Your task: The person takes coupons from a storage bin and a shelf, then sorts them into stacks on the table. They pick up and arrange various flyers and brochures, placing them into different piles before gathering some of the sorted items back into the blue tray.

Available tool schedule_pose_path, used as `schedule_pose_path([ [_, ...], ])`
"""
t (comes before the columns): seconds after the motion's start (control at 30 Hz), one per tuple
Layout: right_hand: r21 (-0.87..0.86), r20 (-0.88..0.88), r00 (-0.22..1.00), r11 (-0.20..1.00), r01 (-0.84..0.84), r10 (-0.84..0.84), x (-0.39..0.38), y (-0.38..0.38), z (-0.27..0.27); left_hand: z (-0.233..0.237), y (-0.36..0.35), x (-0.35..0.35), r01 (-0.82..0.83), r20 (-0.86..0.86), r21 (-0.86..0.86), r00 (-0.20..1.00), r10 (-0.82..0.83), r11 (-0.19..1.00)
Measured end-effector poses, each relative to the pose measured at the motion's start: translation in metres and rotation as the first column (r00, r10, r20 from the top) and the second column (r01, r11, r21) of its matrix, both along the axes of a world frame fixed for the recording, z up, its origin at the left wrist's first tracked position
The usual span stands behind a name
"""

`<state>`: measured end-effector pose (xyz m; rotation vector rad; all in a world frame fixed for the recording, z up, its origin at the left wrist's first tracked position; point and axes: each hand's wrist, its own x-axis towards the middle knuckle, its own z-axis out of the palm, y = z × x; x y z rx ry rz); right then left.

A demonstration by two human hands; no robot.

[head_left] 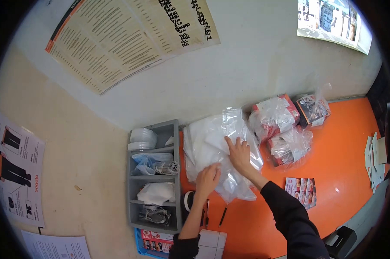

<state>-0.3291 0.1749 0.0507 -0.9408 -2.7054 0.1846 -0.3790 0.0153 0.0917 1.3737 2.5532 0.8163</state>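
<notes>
Plastic bags [198, 149], left hand [208, 178], right hand [240, 156] on top, long axis seemingly wallward

"Sogaja" reads sideways in red on the left wall poster [17, 172]; "FREE" shows on a red-and-white printed item [160, 241] in the blue basket [138, 246].

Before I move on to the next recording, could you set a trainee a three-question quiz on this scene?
1. True or false: the right hand rests on the clear plastic bags.
2. Counting from the top of the picture, which compartment of the grey organizer holds the blue item? a) first b) second c) fourth
3. Fill in: nearer the organizer is the ____.

Key: 1 true; 2 b; 3 left hand.
</notes>
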Motion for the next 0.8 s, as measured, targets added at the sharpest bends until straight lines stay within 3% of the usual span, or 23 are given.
schedule_pose_path([
  [0.03,-0.130,-0.032,0.998,0.990,-0.050,0.046,0.001,0.016,0.006,-0.004,0.003,-0.004,0.104,0.216,-0.100,0.973,-0.080,0.990],
  [0.1,-0.375,-0.109,0.987,0.915,-0.150,0.117,0.012,0.052,0.023,0.003,0.003,0.007,-0.039,0.224,-0.002,0.974,0.038,0.999],
  [0.17,-0.397,-0.388,0.920,0.894,-0.210,0.044,0.040,0.063,0.055,0.012,0.002,0.008,-0.164,0.194,0.130,0.971,0.137,0.978],
  [0.23,-0.309,-0.667,0.744,0.922,-0.233,-0.036,0.074,0.065,0.080,0.014,-0.006,0.003,-0.274,0.148,0.294,0.960,0.239,0.916],
  [0.3,-0.360,-0.767,0.617,0.914,-0.189,-0.174,0.123,0.053,0.109,0.018,-0.001,-0.006,-0.238,0.020,0.334,0.969,0.246,0.912],
  [0.37,-0.387,-0.804,0.544,0.906,-0.170,-0.242,0.179,0.060,0.095,0.021,0.013,-0.012,-0.195,-0.129,0.339,0.959,0.251,0.920],
  [0.43,-0.719,-0.657,0.543,0.651,-0.242,-0.523,0.255,0.067,0.059,0.018,0.036,-0.016,-0.136,-0.302,0.323,0.923,0.239,0.937],
  [0.47,-0.825,-0.545,0.566,0.516,-0.232,-0.618,0.287,0.065,0.047,0.005,0.038,-0.020,-0.102,-0.262,0.274,0.949,0.176,0.956],
  [0.53,-0.917,-0.374,0.617,0.375,-0.136,-0.692,0.326,0.043,0.029,-0.028,0.046,-0.032,-0.019,-0.174,0.186,0.983,0.052,0.982],
  [0.67,-0.917,-0.367,0.704,0.363,-0.165,-0.608,0.278,-0.004,0.032,-0.021,0.059,-0.048,-0.111,0.005,0.298,0.993,0.115,0.948],
  [0.73,-0.893,-0.414,0.758,0.386,-0.231,-0.504,0.225,-0.013,0.042,0.013,0.061,-0.050,-0.132,0.086,0.391,0.991,0.106,0.911],
  [0.8,-0.856,-0.466,0.792,0.426,-0.292,-0.394,0.168,-0.016,0.045,0.043,0.065,-0.054,-0.048,0.087,0.381,0.996,0.016,0.923],
])
